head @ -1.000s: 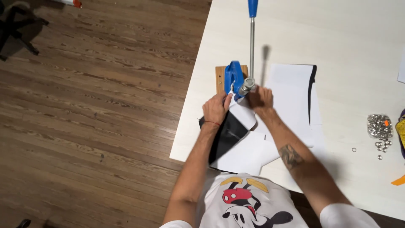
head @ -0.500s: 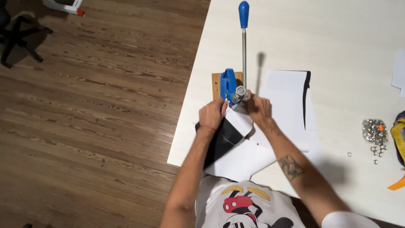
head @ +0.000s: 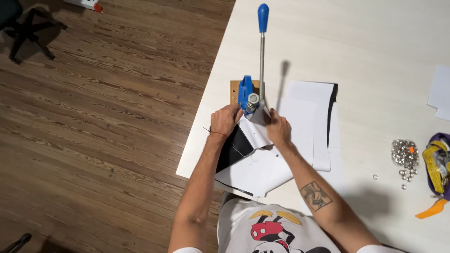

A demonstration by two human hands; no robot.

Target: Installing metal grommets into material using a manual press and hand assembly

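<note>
A wide white table (head: 375, 56) with a faint wood grain fills the right of the view, set over a floor (head: 103, 117) of dark brown planks. On the table lies a stack of flat fabric pieces (head: 307, 126), white with a black edge showing (one black face folds out at the near left). At the table's left edge stands a hand press (head: 248, 96): a small wooden base, a blue cast body, a round metal head and a thin steel lever with a blue grip, standing upright. Far right sits a heap of small shiny metal rings (head: 404, 153), a few scattered beside it, next to a coiled yellow measuring tape (head: 437, 166).

Both forearms reach forward. The left hand (head: 226, 121) is curled, its fingers pinching the fabric's edge just beside the blue body. The right hand (head: 277, 127) grips the same white piece, fingers bent, holding it under the metal head.
</note>
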